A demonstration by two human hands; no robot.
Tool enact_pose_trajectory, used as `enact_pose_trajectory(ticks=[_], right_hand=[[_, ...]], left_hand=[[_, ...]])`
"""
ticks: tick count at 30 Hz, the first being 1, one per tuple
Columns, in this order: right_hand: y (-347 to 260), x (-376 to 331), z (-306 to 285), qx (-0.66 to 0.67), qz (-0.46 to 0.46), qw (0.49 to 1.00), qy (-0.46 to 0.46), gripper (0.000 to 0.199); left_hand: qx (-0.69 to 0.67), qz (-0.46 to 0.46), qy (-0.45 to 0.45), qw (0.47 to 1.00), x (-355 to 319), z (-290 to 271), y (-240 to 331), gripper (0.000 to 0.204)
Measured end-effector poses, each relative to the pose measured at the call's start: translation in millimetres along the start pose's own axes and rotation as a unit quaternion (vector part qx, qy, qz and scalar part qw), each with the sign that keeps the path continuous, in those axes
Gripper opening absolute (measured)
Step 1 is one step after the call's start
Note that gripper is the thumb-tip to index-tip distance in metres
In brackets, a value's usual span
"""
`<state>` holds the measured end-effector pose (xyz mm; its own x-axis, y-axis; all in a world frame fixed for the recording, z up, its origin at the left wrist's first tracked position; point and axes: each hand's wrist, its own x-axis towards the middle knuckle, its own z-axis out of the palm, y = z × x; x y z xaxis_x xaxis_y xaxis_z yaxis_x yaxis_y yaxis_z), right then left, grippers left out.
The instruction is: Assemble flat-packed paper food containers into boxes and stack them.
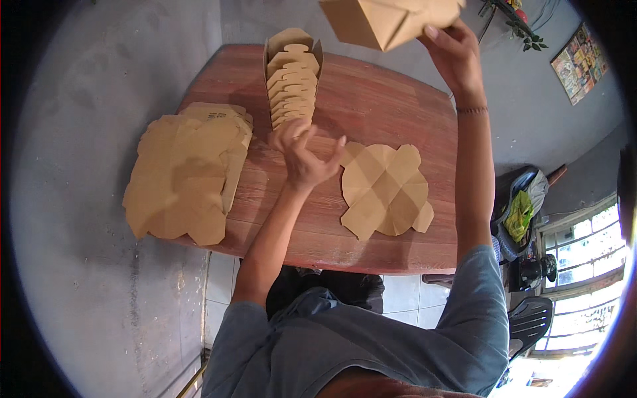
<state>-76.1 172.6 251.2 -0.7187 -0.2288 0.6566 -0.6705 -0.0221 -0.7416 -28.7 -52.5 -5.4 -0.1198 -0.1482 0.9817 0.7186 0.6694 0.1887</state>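
Holding folded box (381,23), right grip (458,56) clamped on it; left grip (306,158) apart, near nested boxes (292,79).

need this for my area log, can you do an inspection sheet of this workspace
Surface: red-brown table, wood-grained
Work items: stacked flat cardboard at left; nested cardboard boxes toward the far edge; creased cardboard blank lying flat at right
Clutter: yellow-green bag off the table, right
Left hand: beside the nested boxes, contact unclear
Right hand: holds a folded box, raised
Cables: none clearly identifiable
Surroundings: grey wall, black chair, window
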Motion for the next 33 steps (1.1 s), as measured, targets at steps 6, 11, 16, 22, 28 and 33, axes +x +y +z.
enact_pose_trajectory(ticks=[6, 11, 16, 22, 28, 33], right_hand=[[42.8, 73.7, 9.6, 0.062, 0.099, 0.976, -0.182, 0.065], [53.1, 80.8, 39.1, 0.027, 0.107, 0.98, -0.166, 0.041], [54.6, 85.8, 41.3, 0.019, 0.12, 0.979, -0.164, 0.04], [39.1, 88.1, 52.3, -0.308, 0.047, 0.935, -0.17, 0.047], [25.9, 85.1, 71.7, -0.345, -0.01, 0.906, -0.243, 0.04], [17.1, 60.0, 87.5, -0.377, -0.036, 0.889, -0.255, 0.026]], left_hand=[[0.118, -0.062, 0.02, 0.991, -1.1, -2.3, -45.4, 0.122], [0.127, -0.117, -0.02, 0.985, -16.0, -1.5, -61.4, 0.134], [0.115, -0.156, -0.092, 0.977, -26.8, 3.7, -64.2, 0.131], [0.087, -0.203, -0.108, 0.969, -33.0, 8.7, -62.9, 0.121], [0.095, -0.203, -0.103, 0.969, -32.7, 8.8, -62.2, 0.119], [0.089, -0.206, -0.096, 0.97, -30.0, 7.0, -57.5, 0.116]])
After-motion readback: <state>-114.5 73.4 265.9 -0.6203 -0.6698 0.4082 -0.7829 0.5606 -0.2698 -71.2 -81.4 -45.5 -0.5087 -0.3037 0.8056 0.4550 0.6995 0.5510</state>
